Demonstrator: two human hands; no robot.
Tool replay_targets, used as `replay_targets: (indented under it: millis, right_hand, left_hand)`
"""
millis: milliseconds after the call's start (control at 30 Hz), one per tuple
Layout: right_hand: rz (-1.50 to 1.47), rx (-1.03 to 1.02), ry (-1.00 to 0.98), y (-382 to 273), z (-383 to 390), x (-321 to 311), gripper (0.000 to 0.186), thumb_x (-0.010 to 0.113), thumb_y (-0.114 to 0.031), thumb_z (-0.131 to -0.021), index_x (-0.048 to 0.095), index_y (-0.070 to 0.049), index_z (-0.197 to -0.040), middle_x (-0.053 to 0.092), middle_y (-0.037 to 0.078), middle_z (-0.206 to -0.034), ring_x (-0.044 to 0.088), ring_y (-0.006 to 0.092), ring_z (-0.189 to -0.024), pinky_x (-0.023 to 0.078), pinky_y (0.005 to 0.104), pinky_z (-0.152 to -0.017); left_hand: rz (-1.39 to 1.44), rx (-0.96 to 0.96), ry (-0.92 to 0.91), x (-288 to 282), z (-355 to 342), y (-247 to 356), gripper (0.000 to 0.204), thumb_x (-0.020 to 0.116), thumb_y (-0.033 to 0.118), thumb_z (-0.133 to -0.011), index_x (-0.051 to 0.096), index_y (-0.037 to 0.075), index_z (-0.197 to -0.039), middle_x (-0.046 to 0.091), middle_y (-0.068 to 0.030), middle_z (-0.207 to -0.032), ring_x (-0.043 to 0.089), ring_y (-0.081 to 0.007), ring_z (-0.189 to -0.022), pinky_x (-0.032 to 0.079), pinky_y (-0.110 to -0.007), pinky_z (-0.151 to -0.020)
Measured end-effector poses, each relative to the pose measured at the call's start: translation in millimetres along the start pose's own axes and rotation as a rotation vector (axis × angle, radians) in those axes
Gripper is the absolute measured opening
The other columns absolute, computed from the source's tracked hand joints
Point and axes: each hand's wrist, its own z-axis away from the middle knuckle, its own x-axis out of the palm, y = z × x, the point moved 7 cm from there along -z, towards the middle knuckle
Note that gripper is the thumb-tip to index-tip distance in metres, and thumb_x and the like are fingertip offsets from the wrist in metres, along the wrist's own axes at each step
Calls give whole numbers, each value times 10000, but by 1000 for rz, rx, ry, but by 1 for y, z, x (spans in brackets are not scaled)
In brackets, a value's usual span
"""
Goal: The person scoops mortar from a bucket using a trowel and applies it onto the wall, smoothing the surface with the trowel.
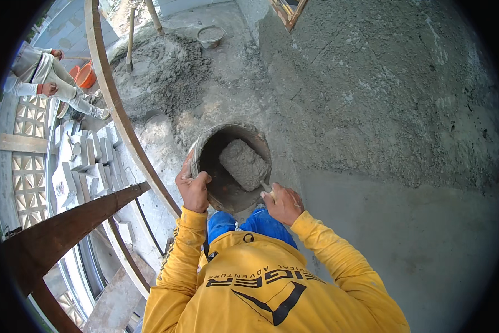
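My left hand (195, 190) is closed on the left rim of a round, mortar-stained bucket (216, 191) in front of my body. My right hand (282, 202) grips a trowel (265, 186) by its handle, at the bucket's lower right. A thick lump of wet grey mortar (242, 162) covers the trowel's blade, over the bucket's dark inside; the blade itself is hidden under it.
A rough plastered wall (388, 94) rises at right. Wooden beams (119, 108) cross the left, near stacked pale blocks (77, 152). Behind are a mortar heap (160, 72) with poles, a small tub (210, 37), orange buckets (84, 76) and a co-worker (55, 83).
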Motion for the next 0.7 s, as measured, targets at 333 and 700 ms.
replay_targets:
  millis: [333, 700]
  right_hand:
    - [-775, -32, -642, 27, -20, 62, 385, 570, -377, -945, 580, 8, -936, 623, 115, -759, 620, 228, -612, 507, 354, -565]
    - [-659, 112, 747, 210, 121, -276, 228, 490, -262, -1002, 505, -46, -930, 501, 34, -692, 472, 99, -529, 387, 236, -482]
  left_hand:
    - [-229, -34, 402, -121, 32, -45, 589, 484, -68, -717, 550, -68, -1302, 629, -15, -923, 476, -62, -661, 405, -200, -599]
    - [-187, -116, 361, -81, 30, -56, 470, 501, -44, -715, 610, -65, -1171, 627, -8, -857, 520, -91, -680, 421, -209, -620]
